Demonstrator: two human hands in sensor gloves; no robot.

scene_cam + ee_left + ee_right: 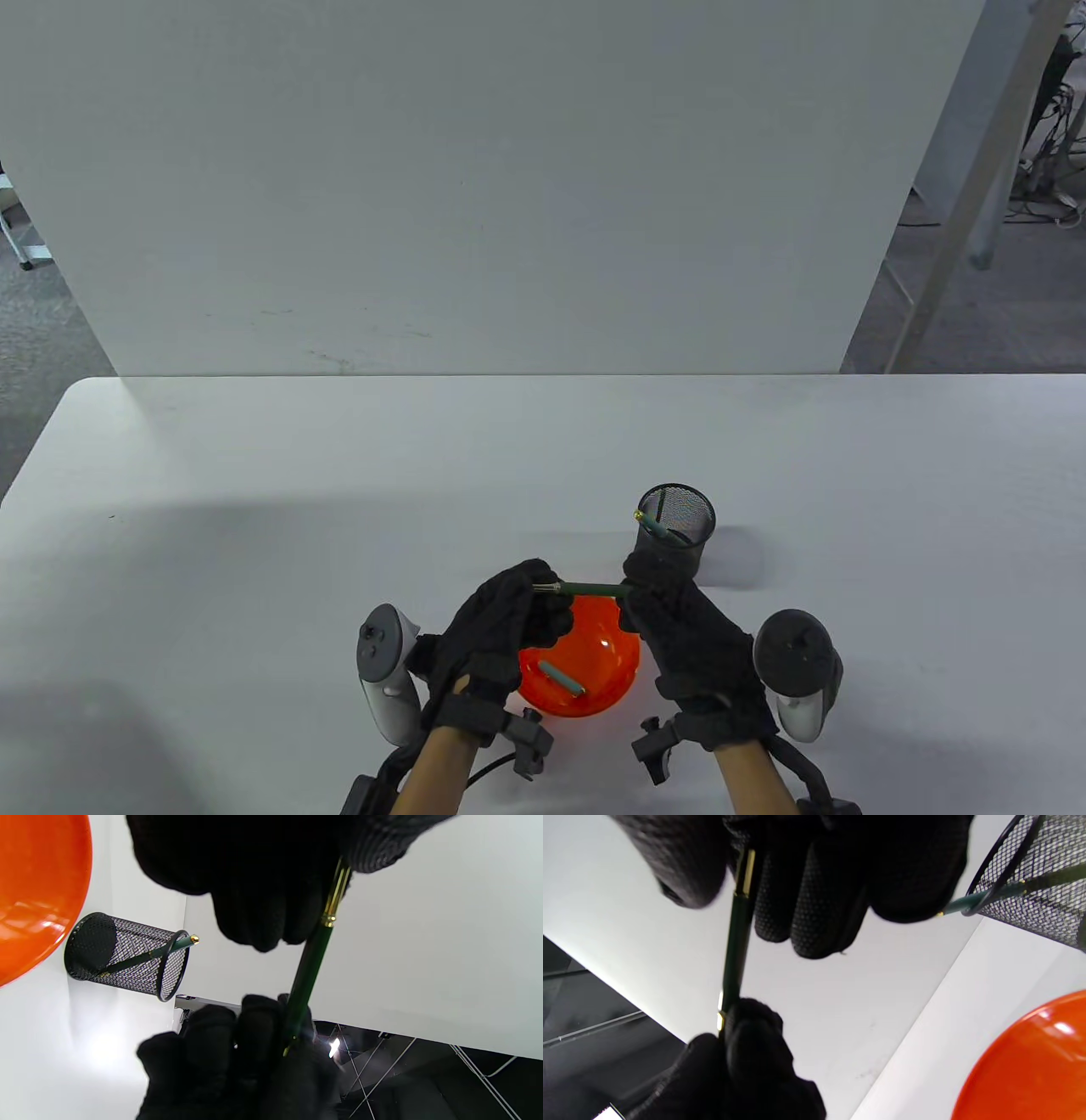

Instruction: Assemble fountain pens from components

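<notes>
Both gloved hands hold one dark green fountain pen [594,587] level above an orange bowl [615,658]. My left hand [533,596] pinches its gold-trimmed end, which shows in the left wrist view [336,895]. My right hand [635,591] grips the other end, where a gold band shows in the right wrist view [745,872]. The green barrel [309,963] spans the gap between the hands and also shows in the right wrist view [736,942]. One short green pen part [562,679] lies in the bowl.
A black mesh pen cup [679,552] stands just behind my right hand, with a green pen [655,524] leaning in it. It also shows in the left wrist view [127,955] and the right wrist view [1035,878]. A white panel stands behind the table.
</notes>
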